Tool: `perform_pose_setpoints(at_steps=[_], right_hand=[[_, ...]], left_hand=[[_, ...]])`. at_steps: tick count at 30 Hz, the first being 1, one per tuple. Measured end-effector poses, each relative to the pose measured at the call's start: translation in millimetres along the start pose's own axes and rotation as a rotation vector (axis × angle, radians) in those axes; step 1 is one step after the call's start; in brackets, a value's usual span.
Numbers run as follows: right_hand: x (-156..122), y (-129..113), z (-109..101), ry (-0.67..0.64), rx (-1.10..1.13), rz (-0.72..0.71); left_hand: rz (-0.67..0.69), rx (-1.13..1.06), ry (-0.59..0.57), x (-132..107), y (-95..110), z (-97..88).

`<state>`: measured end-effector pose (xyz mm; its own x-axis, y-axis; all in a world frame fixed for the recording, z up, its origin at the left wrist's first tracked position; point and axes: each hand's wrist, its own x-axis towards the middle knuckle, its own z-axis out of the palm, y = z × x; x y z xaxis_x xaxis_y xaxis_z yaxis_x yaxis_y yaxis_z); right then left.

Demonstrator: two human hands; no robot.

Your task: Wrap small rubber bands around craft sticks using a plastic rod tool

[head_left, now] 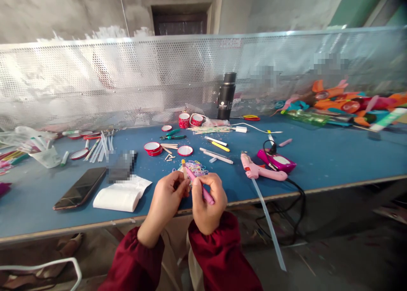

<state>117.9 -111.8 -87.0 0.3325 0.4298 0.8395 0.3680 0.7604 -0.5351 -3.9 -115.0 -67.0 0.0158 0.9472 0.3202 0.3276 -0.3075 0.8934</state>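
Between the thumb and fingers of my left hand is a small wooden craft stick held upright, its top end yellow. My right hand is closed round a pink marker, whose tip points up and left to the stick; whether they touch I cannot tell. Just behind my hands lies a pile of pastel rubber bands, partly hidden by them. Short pieces of stick and red-rimmed round lids sit a little farther back on the blue table.
A pink glue gun lies at right, its glue stick hanging past the table edge, near a purple power strip. At left are a phone and white paper. A black flask stands at the back by the perforated metal screen.
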Motion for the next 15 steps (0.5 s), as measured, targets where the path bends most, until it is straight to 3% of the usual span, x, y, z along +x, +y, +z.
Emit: perform_pose_setpoints(at_steps=[15], right_hand=[[-0.4, 0.0, -0.8, -0.043, 0.062, -0.009]], left_hand=[[0.008, -0.009, 0.007, 0.4, -0.2, 0.0]])
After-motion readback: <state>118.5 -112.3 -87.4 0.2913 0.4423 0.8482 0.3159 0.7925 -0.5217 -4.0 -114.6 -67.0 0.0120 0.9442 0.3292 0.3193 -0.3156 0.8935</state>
